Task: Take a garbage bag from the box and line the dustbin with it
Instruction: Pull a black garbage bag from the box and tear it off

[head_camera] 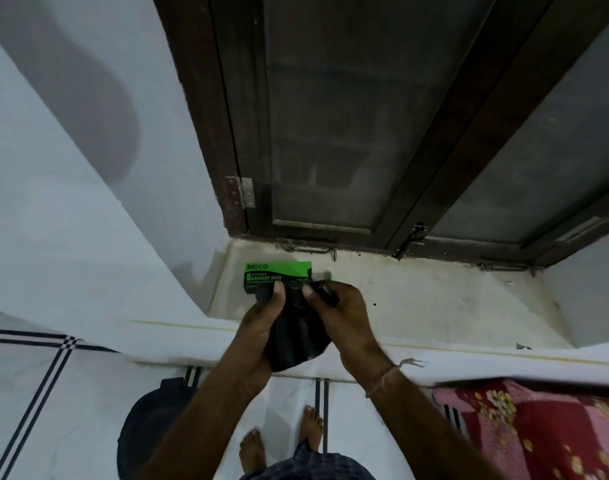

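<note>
A green and black garbage bag box lies on the window sill, near its left end. Just in front of the box, both hands hold a black garbage bag that hangs down over the sill's edge. My left hand pinches the bag's top left part with the thumb on top. My right hand grips its top right part, close to the box's right end. A dark dustbin stands on the floor at the lower left, partly hidden behind my left forearm.
A dark wooden window frame with mesh panes rises behind the sill, with a metal hook latch at its base. A red and pink floral cloth lies at the lower right. My bare feet stand on white tiles with dark lines.
</note>
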